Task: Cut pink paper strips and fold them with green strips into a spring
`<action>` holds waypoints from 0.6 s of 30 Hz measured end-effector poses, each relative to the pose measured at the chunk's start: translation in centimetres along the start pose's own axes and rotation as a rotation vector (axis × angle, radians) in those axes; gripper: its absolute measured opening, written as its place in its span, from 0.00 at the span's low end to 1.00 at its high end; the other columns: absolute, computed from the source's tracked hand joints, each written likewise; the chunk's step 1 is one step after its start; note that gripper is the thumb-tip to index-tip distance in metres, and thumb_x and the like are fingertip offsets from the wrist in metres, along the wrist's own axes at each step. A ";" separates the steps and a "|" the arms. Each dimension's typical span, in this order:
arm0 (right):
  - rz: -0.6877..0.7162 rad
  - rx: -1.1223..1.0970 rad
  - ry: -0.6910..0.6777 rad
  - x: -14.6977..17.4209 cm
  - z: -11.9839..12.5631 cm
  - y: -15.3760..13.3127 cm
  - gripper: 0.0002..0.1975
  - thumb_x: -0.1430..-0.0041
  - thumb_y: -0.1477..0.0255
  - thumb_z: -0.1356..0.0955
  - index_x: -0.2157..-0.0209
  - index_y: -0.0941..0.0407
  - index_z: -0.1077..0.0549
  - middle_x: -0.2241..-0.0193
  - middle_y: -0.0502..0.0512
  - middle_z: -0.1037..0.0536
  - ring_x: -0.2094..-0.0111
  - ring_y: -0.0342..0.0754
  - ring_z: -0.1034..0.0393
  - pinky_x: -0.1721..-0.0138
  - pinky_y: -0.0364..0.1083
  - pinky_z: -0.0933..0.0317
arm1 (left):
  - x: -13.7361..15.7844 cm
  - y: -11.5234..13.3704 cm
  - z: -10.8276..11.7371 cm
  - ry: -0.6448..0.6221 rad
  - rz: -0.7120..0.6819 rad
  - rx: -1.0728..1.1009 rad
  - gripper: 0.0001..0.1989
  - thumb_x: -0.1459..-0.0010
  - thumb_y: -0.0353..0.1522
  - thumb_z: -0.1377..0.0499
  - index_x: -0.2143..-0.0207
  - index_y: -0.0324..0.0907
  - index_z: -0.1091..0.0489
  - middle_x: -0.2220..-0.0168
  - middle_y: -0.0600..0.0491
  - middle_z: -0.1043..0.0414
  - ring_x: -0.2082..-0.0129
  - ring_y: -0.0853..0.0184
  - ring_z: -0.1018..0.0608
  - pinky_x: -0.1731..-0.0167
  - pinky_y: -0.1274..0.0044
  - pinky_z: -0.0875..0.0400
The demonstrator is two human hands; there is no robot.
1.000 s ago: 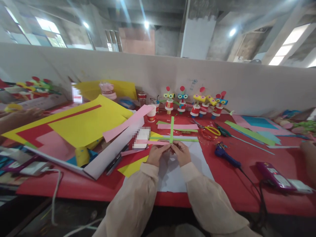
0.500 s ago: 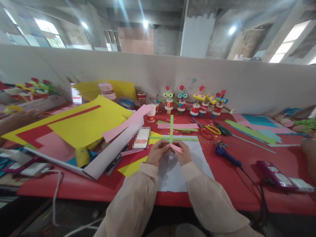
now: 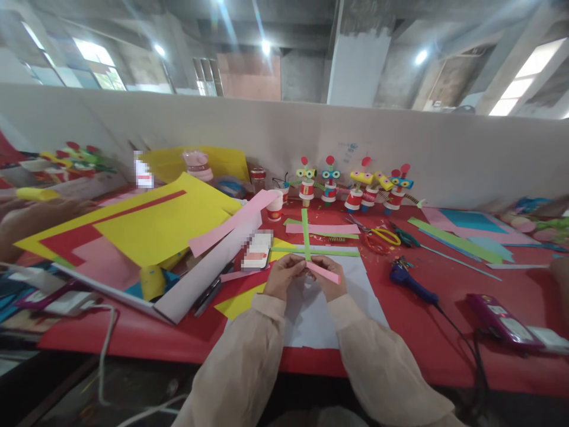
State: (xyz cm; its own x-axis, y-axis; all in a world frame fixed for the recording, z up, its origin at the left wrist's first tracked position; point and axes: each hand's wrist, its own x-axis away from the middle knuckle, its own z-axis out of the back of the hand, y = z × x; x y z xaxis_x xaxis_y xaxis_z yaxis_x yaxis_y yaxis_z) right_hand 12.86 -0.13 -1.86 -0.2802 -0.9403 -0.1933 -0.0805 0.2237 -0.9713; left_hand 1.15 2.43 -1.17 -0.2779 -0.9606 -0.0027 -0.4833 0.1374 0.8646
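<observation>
Above a white sheet (image 3: pixel 355 308), both my hands are closed with their fingertips together. My left hand (image 3: pixel 282 277) pinches the place where a green paper strip (image 3: pixel 305 228) and a pink paper strip (image 3: pixel 328 273) meet. The green strip stands away from me, while the pink one angles to the right across my right hand (image 3: pixel 329 287), whose fingers close on the same join. Exactly how the strips overlap is hidden by the fingertips. Another green strip (image 3: pixel 342 252) runs crosswise just beyond my hands, near a flat pink strip (image 3: pixel 326 228).
Scissors (image 3: pixel 386 236) and a blue glue gun (image 3: pixel 413 283) lie to the right on the red table (image 3: pixel 427 350). Paper-cup figures (image 3: pixel 306 188) line the back wall. Yellow sheets (image 3: pixel 164 225) and a phone (image 3: pixel 258 249) are at left. A person's hand (image 3: pixel 26 219) shows far left.
The pink strip has swung out to the right and shows more of its length. The upright green strip leans slightly further left. My hands stay together at the join.
</observation>
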 end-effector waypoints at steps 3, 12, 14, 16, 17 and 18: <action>0.004 0.078 0.001 -0.2 0.3 0.5 0.11 0.60 0.64 0.28 0.73 0.56 0.24 0.83 0.48 0.27 0.82 0.42 0.38 0.81 0.42 0.42 | 0.0 0.1 0.0 0.017 0.003 -0.013 0.14 0.67 0.33 0.29 0.78 0.37 0.28 0.81 0.55 0.29 0.81 0.74 0.30 0.77 0.80 0.35; 0.065 0.101 -0.019 0.5 -0.1 0.0 0.10 0.55 0.65 0.31 0.69 0.53 0.23 0.79 0.51 0.24 0.76 0.48 0.31 0.77 0.45 0.36 | -0.3 -0.1 0.1 0.056 0.016 -0.038 0.15 0.67 0.33 0.30 0.74 0.37 0.26 0.77 0.53 0.26 0.78 0.73 0.28 0.73 0.79 0.31; 0.062 0.092 -0.034 0.6 -0.2 -0.2 0.10 0.55 0.65 0.31 0.69 0.54 0.23 0.79 0.51 0.24 0.75 0.48 0.31 0.75 0.46 0.35 | -0.3 -0.1 0.0 0.082 0.008 -0.041 0.15 0.67 0.33 0.30 0.73 0.38 0.26 0.76 0.53 0.26 0.77 0.72 0.27 0.72 0.78 0.31; 0.043 0.090 -0.009 0.5 -0.2 -0.2 0.10 0.55 0.63 0.31 0.71 0.55 0.23 0.79 0.51 0.25 0.76 0.47 0.32 0.75 0.45 0.35 | -0.3 -0.2 -0.1 0.086 0.009 -0.031 0.15 0.66 0.33 0.30 0.73 0.38 0.26 0.76 0.53 0.26 0.76 0.71 0.26 0.70 0.77 0.30; 0.030 0.087 0.015 0.4 -0.3 -0.2 0.11 0.54 0.63 0.31 0.72 0.55 0.23 0.80 0.51 0.25 0.78 0.46 0.33 0.76 0.45 0.35 | -0.3 -0.3 -0.1 0.072 0.012 -0.024 0.15 0.65 0.33 0.31 0.72 0.37 0.26 0.76 0.53 0.26 0.76 0.70 0.26 0.70 0.76 0.30; 0.021 0.083 0.038 0.3 -0.2 -0.1 0.11 0.54 0.63 0.31 0.72 0.55 0.24 0.81 0.50 0.26 0.79 0.46 0.34 0.77 0.44 0.36 | -0.3 -0.3 -0.1 0.052 0.016 -0.016 0.14 0.65 0.33 0.31 0.72 0.37 0.26 0.75 0.53 0.26 0.76 0.70 0.26 0.70 0.76 0.30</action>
State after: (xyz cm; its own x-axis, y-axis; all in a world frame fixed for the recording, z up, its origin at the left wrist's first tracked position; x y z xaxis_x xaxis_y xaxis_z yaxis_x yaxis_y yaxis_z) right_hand 12.56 -0.33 -1.82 -0.3169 -0.9250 -0.2095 0.0043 0.2195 -0.9756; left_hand 1.49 2.67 -1.37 -0.2417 -0.9697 0.0367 -0.4662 0.1492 0.8720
